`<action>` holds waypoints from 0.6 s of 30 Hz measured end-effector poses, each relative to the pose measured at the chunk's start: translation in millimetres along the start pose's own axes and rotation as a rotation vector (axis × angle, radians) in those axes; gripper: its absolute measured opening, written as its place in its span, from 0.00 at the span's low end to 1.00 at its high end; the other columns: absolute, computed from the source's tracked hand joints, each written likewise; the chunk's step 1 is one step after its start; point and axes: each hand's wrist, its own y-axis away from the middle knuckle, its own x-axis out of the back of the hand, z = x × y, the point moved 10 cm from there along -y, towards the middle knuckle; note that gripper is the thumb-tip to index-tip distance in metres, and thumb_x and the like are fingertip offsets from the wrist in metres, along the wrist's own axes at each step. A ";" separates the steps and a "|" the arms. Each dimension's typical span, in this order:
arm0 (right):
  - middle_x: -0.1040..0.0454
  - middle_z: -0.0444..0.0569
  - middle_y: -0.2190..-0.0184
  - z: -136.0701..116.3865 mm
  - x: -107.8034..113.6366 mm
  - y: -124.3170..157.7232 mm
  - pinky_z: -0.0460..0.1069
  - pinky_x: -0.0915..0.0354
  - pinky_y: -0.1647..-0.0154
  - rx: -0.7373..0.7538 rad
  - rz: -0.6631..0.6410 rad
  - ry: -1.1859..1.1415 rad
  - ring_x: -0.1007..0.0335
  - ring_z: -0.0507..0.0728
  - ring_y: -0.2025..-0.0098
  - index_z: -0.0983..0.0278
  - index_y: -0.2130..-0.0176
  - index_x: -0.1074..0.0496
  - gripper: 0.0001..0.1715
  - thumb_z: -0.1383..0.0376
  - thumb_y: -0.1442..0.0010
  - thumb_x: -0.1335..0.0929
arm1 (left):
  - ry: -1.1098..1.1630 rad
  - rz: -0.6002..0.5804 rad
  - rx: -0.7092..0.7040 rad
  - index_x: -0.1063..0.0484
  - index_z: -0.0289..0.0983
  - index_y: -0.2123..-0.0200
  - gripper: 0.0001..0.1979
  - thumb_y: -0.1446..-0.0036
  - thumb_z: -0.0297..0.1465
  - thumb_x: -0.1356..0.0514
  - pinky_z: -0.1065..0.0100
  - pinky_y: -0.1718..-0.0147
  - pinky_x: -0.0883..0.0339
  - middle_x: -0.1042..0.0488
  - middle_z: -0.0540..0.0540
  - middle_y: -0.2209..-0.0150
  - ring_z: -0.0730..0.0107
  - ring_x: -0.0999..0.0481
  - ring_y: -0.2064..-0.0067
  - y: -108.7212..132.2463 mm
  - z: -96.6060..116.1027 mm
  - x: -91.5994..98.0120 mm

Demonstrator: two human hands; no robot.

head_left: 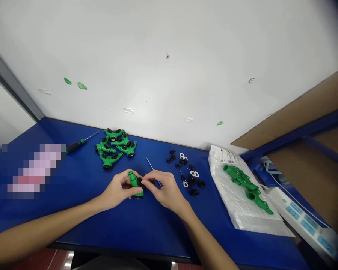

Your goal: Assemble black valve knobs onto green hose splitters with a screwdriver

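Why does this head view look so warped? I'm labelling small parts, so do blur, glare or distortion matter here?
In the head view, the wide lens tilts and bends the blue table, the right corners darken, and the white wall is bright without harsh glare; the green hose connector stays fairly sharp, the small black fittings look slightly soft, and a pixelated patch hides something at left.

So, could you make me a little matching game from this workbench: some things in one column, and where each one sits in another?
Things:
1. Screwdriver
2. Green hose fitting
3. Row of green fittings
4. White power strip

Places:
A. Held between the left hand and right hand
B. Lying on a white plastic bag
C. To the right of that bag
D. On the blue table, beside a pile of green fittings

Pairs: 1-D, 2-A, 3-B, 4-C
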 end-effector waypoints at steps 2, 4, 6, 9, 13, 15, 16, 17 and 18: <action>0.24 0.47 0.75 1.7 -1.5 0.9 0.47 0.37 0.73 0.000 0.005 0.039 0.33 0.52 0.75 0.64 0.70 0.25 0.12 0.60 0.37 0.32 | -0.019 0.009 0.004 0.31 0.36 0.62 0.18 0.52 0.37 0.31 0.71 0.79 0.34 0.28 0.53 0.76 0.73 0.28 0.77 0.3 0.7 0.2; 0.25 0.47 0.76 2.8 -2.6 1.7 0.46 0.38 0.74 0.002 0.004 0.064 0.34 0.51 0.76 0.64 0.71 0.25 0.15 0.59 0.37 0.32 | -0.020 0.015 0.008 0.31 0.36 0.63 0.17 0.52 0.37 0.30 0.71 0.79 0.34 0.28 0.53 0.76 0.73 0.29 0.77 0.1 0.6 0.3; 0.24 0.47 0.75 3.3 -1.8 2.4 0.46 0.37 0.73 -0.001 0.002 0.055 0.33 0.51 0.76 0.64 0.69 0.25 0.14 0.58 0.37 0.32 | -0.012 0.019 0.003 0.30 0.36 0.63 0.17 0.52 0.38 0.30 0.72 0.79 0.34 0.28 0.53 0.76 0.72 0.29 0.76 -0.2 0.8 0.7; 0.24 0.47 0.72 3.0 0.6 3.0 0.47 0.33 0.70 -0.009 -0.019 -0.017 0.31 0.52 0.73 0.64 0.59 0.25 0.11 0.59 0.39 0.30 | -0.012 0.012 -0.004 0.30 0.36 0.61 0.18 0.51 0.38 0.31 0.72 0.79 0.34 0.27 0.52 0.74 0.72 0.28 0.75 -0.4 0.2 0.3; 0.24 0.48 0.71 -0.8 1.0 3.3 0.47 0.32 0.69 0.015 -0.053 -0.070 0.31 0.52 0.72 0.63 0.61 0.24 0.07 0.63 0.38 0.32 | 0.003 0.011 -0.004 0.30 0.36 0.61 0.18 0.52 0.38 0.30 0.72 0.79 0.34 0.26 0.52 0.74 0.72 0.28 0.76 -0.4 -1.4 0.5; 0.24 0.49 0.71 -1.8 1.8 3.4 0.47 0.32 0.70 0.026 -0.042 -0.078 0.31 0.52 0.72 0.63 0.65 0.24 0.07 0.65 0.37 0.32 | 0.005 0.010 -0.001 0.30 0.36 0.62 0.18 0.52 0.38 0.30 0.72 0.79 0.34 0.26 0.52 0.74 0.72 0.28 0.76 -0.2 -1.7 0.5; 0.23 0.49 0.71 -2.0 2.0 3.4 0.47 0.32 0.70 0.030 -0.037 -0.080 0.30 0.52 0.72 0.64 0.65 0.24 0.06 0.66 0.38 0.32 | 0.003 0.006 -0.001 0.30 0.36 0.62 0.18 0.52 0.38 0.30 0.72 0.79 0.34 0.26 0.52 0.75 0.72 0.28 0.76 -0.1 -1.4 0.0; 0.23 0.49 0.70 -1.8 2.1 3.5 0.47 0.32 0.70 0.031 -0.035 -0.084 0.30 0.52 0.72 0.64 0.64 0.24 0.05 0.66 0.39 0.31 | 0.000 0.000 -0.003 0.30 0.36 0.61 0.17 0.51 0.37 0.30 0.72 0.79 0.34 0.26 0.52 0.75 0.72 0.28 0.76 0.1 -0.9 -0.6; 0.23 0.49 0.70 -1.5 1.9 3.5 0.48 0.32 0.69 0.029 -0.037 -0.087 0.30 0.52 0.72 0.64 0.62 0.24 0.05 0.66 0.39 0.31 | -0.004 -0.006 -0.006 0.30 0.36 0.61 0.17 0.51 0.37 0.31 0.72 0.79 0.34 0.26 0.52 0.75 0.72 0.28 0.76 0.3 -0.2 -1.1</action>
